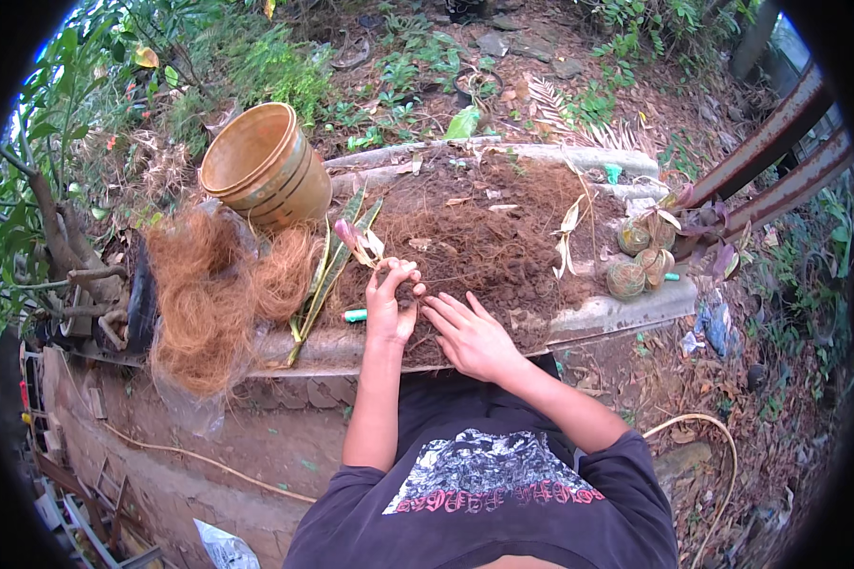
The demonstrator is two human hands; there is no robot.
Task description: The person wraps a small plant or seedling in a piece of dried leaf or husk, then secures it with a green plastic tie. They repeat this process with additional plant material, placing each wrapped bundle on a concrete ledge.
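My left hand [393, 302] is raised above the soil, its fingers pinching a small plant cutting [359, 243] with purple and pale leaves. The cutting's lower end is hidden by my fingers. Just to the right, my right hand [475, 340] hovers palm down with fingers extended, low over the near edge of the dark soil [462, 249] mixed with brown fibres. Nothing shows in its grasp. A green spool [355, 315] lies beside my left wrist. Snake plant leaves [324, 284] rest left of that hand.
Coconut fibre [203, 306] fills a clear plastic bag at left, below a tilted plastic bucket [267, 167]. Thread-wrapped balls [625, 279] with purple-leaved plants sit at right on the corrugated sheet [626, 320]. Rusty metal beams [761, 142] slant in behind them. A hose [733, 455] curves across the ground.
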